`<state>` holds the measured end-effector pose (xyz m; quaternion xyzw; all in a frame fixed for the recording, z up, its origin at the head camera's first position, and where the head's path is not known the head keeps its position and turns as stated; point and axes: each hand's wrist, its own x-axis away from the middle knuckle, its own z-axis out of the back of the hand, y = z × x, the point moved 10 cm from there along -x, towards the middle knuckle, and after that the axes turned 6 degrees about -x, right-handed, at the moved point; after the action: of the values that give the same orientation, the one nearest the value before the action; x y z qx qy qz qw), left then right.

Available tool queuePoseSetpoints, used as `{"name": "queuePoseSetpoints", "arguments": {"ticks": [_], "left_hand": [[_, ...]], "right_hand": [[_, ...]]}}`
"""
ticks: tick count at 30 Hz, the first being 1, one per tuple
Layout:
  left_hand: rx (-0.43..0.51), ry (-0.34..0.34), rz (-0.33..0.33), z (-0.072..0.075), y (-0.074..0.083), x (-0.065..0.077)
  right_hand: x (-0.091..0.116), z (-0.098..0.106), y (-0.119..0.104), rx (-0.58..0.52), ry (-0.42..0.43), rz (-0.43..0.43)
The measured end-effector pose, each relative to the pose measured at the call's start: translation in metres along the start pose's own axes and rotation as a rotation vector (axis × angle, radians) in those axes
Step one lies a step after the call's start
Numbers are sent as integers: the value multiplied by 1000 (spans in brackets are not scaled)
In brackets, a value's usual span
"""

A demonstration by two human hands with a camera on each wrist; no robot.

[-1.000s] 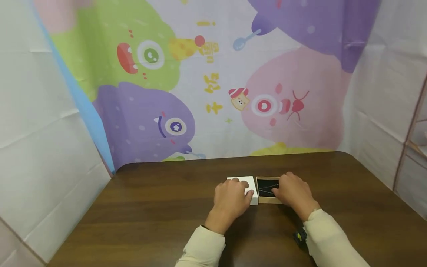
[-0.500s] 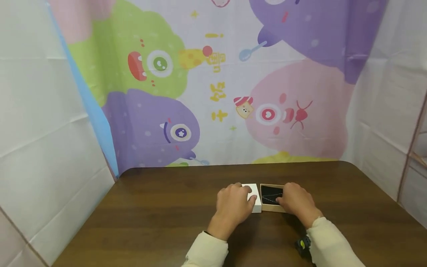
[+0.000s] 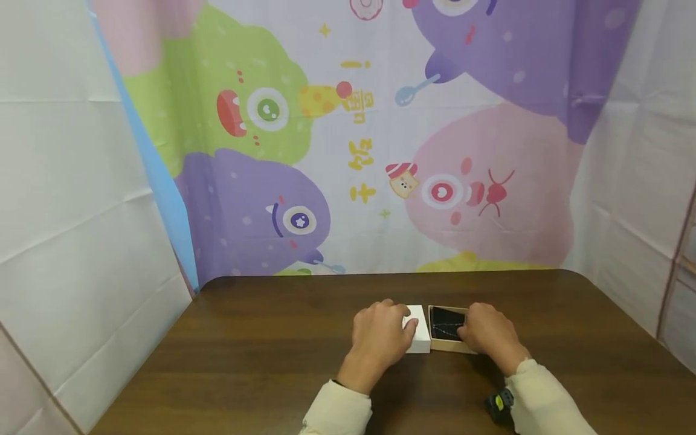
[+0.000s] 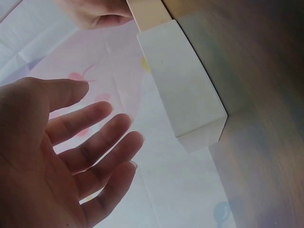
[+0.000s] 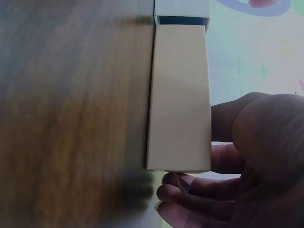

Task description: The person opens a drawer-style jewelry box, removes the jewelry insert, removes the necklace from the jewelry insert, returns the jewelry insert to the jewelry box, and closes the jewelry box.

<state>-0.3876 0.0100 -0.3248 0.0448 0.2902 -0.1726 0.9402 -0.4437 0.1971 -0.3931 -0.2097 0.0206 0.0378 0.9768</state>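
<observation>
Funny monsters on a big cloth (image 3: 326, 145) behind a brown table (image 3: 244, 338).
The pictures lie sideways: a green monster (image 3: 250, 69) with a red mouth, a purple one (image 3: 234, 208) below it, a pink one (image 3: 505, 157) on the right, and another purple one (image 3: 527, 66) above that. Yellow writing (image 3: 361, 154) runs between them. White sheets (image 3: 81, 241) hang on both sides, and a blue strip (image 3: 168, 208) shows on the left.

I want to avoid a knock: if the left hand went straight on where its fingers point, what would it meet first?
Most likely the white box. In the left wrist view, the left hand points its fingers toward it across a gap, though depth is unclear.
</observation>
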Motion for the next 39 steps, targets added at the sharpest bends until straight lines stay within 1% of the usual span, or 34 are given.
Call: {"name": "queuePoseSetpoints", "arguments": {"ticks": [5, 8, 11, 15, 17, 20, 29, 36, 39], "left_hand": [[3, -6, -1, -1, 1, 3], [5, 6, 1, 0, 1, 2], [6, 21, 1, 3, 0, 0], [8, 31, -3, 5, 0, -1], [6, 29, -3, 4, 0, -2], [3, 23, 1, 4, 0, -2], [6, 10, -1, 0, 2, -1], [9, -6, 4, -2, 2, -2], [14, 19, 2, 1, 3, -2]], "right_hand": [[3, -2, 2, -21, -4, 0], [3, 1, 0, -32, 16, 23], [1, 6, -3, -23, 58, 67], [1, 15, -11, 26, 147, 151], [2, 18, -13, 42, 183, 171], [3, 21, -13, 36, 203, 162], [3, 21, -10, -24, 145, 103], [4, 29, -12, -40, 157, 100], [5, 31, -14, -36, 163, 105]]}}
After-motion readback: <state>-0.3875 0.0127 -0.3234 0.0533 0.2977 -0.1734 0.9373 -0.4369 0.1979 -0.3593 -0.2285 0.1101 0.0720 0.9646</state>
